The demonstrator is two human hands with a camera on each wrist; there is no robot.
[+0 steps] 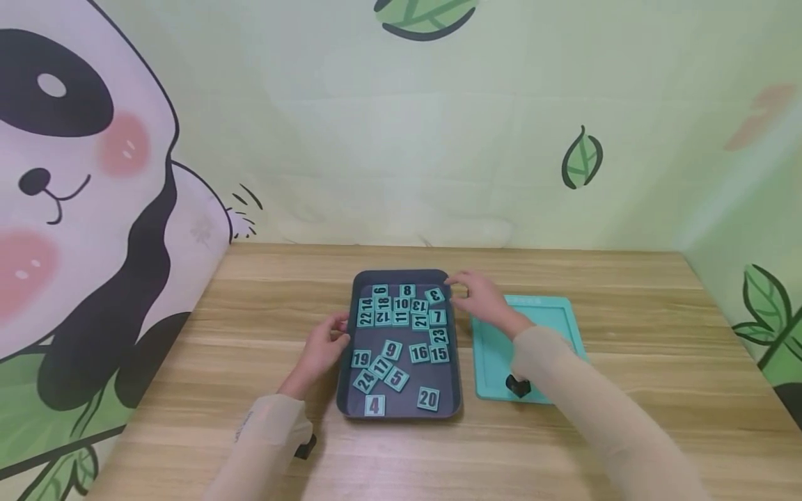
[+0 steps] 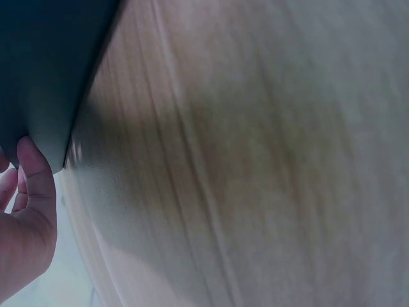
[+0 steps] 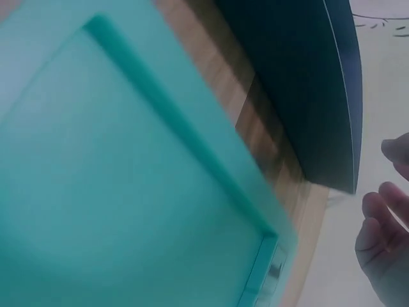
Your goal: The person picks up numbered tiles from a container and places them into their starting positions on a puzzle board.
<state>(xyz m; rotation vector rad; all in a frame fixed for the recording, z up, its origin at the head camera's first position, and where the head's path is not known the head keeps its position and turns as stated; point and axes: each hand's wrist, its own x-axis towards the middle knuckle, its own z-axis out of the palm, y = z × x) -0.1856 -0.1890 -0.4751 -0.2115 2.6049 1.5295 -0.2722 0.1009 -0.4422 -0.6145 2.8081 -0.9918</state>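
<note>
Perhaps for steadiness, the dark tray (image 1: 401, 406) is flanked by the relaxed left hand (image 1: 321, 349) and right hand (image 1: 484, 298), nothing being grasped.

I'm at a wood-grain desk (image 1: 188, 417) in a nook dressed like a children's playroom, its pale wall covering (image 1: 313, 139) printed with a cartoon panda (image 1: 75, 181) and green leaves (image 1: 582, 161).
</note>
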